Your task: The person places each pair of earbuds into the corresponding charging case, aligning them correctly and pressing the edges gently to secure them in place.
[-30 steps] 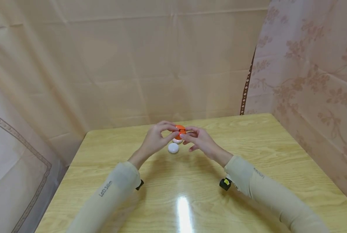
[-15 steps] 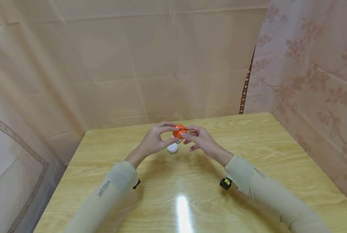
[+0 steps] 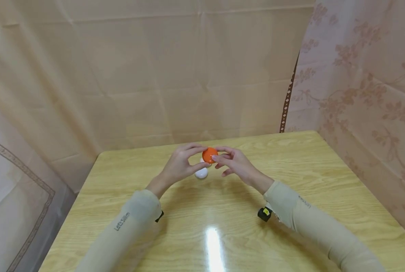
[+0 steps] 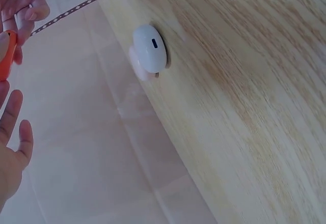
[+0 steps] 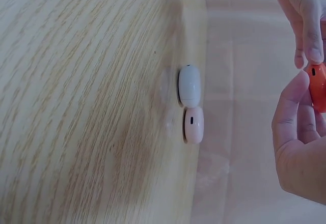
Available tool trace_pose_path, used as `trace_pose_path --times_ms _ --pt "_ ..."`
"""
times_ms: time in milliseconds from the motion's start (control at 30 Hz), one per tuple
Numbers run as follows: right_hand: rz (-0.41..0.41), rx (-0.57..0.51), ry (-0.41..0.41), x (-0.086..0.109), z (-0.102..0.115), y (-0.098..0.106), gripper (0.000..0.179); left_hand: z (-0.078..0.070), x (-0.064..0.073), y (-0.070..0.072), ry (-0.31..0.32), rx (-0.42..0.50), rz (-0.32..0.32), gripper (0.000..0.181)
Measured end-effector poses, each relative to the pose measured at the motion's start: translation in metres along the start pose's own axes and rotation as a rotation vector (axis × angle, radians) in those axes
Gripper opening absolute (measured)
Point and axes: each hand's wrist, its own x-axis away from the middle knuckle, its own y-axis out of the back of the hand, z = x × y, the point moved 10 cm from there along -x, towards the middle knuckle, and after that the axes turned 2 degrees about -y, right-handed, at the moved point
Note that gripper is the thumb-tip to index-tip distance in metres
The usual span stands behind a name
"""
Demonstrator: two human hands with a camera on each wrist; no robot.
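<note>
Between both hands is a small round orange case (image 3: 209, 154), its smooth face toward the head camera, held above the table. My right hand (image 3: 238, 166) pinches it, thumb on its face and index finger at its upper right edge. My left hand (image 3: 177, 166) grips its left side, index fingertip at the top and thumb by the lower edge. A small dark slot shows on the orange case (image 5: 318, 79) in the right wrist view. Below sit a glossy white round case (image 3: 201, 173) and a pale pink one (image 5: 194, 126), the pink mostly covered in the head view.
The light wood table (image 3: 202, 204) ends just beyond the cases, against a beige curtain (image 3: 154, 75). A floral curtain (image 3: 365, 105) hangs on the right. Each sleeve carries a wrist camera, such as the black one (image 3: 264, 214) on the right.
The orange case has turned in the fingers; the dark gap across it no longer shows and a smooth round face does. Both hands stay nearly in place.
</note>
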Motion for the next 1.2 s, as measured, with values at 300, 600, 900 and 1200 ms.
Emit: trace_pose_path --times_ms 300,600,900,1200 --pt "0.027 0.054 0.021 -0.001 0.002 -0.002 0.047 0.002 0.003 -0.003 0.014 -0.075 -0.022 0.053" --pt "0.035 0.254 0.033 -0.009 -0.008 0.006 0.039 0.008 0.008 -0.022 0.075 -0.171 0.079 0.051" --pt "0.049 0.437 -0.008 -0.013 -0.016 0.014 0.041 0.025 0.009 -0.054 0.248 -0.198 0.249 0.05" --pt "0.055 0.453 -0.085 -0.017 -0.038 0.031 0.039 0.035 0.009 -0.087 0.37 -0.181 0.337 0.039"
